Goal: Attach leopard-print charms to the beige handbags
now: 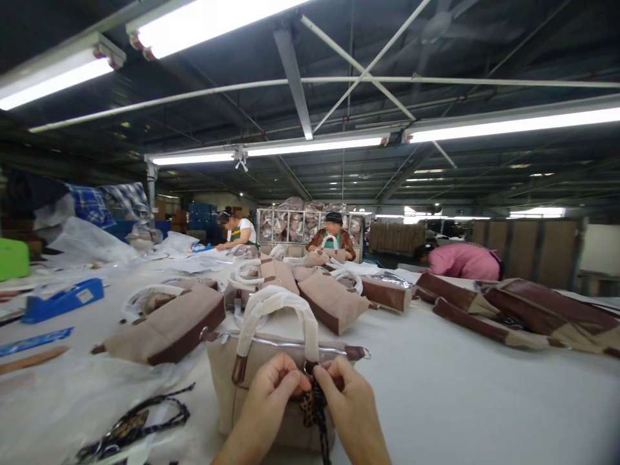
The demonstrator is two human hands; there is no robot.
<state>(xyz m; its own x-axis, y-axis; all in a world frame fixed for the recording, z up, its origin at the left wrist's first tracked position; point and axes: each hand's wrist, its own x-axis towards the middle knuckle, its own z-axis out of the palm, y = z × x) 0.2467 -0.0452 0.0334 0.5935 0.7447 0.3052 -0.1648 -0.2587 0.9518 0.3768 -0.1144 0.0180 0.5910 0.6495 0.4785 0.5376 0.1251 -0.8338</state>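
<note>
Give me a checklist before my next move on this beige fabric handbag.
1. Beige fabric handbag upright on the white tabletop: ok.
2. Left hand and right hand at the black braided cord charm with leopard-print piece: ok.
3. Charm securely fastened: cannot tell, the join is hidden.
4. White-wrapped curved handle standing up: ok.
5. Silver metal zipper fully closed: cannot tell.
6. Second black braided cord charm in view: ok, left of the handbag.

Upright beige handbag [293, 423], dark cord [320, 413]

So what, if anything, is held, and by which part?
Right hand apparently pinches the dark cord charm near its top, beside the handle; whether the left hand grips it too is unclear.
</note>
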